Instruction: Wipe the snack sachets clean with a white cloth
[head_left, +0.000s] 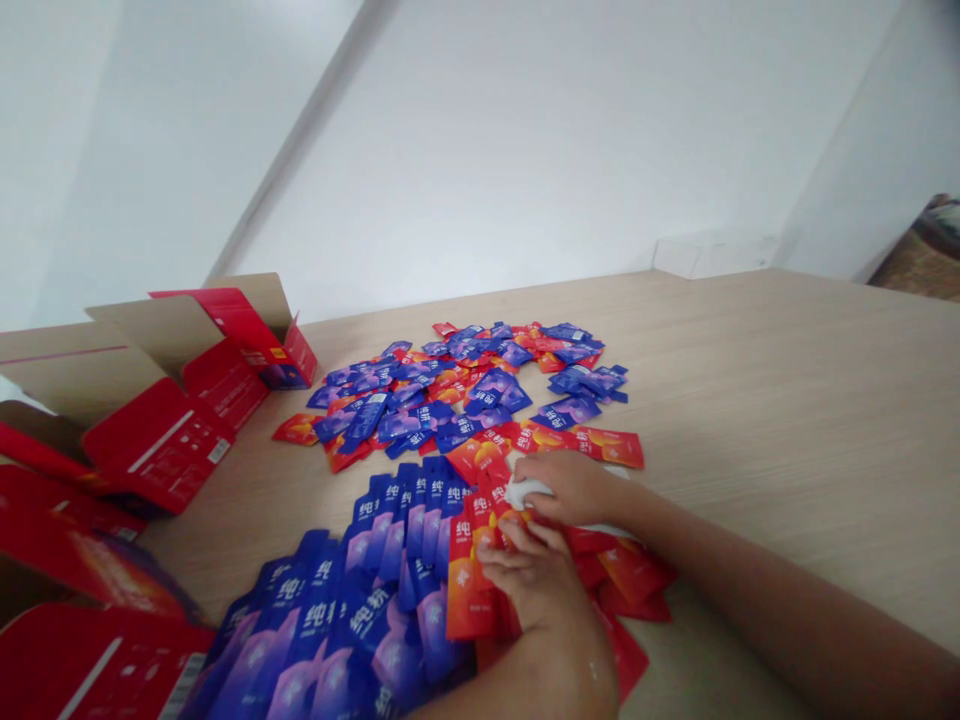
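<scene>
My left hand [536,580] lies over a row of red-orange sachets [471,585], its fingers spread and resting on them. Just beyond it, my right hand [574,488] is closed on a crumpled white cloth or tissue [529,490], pressed close to the red sachets. More white material shows beside the right wrist. Left of my hands, blue-purple sachets [319,610] lie in overlapping upright rows. Further red sachets [634,575] are partly hidden under my forearms.
A loose heap of mixed blue and red sachets [420,385] spreads farther back. Several open red cardboard boxes [176,440] line the left side of the wooden table [787,400]. Against the wall stands a white box [712,255].
</scene>
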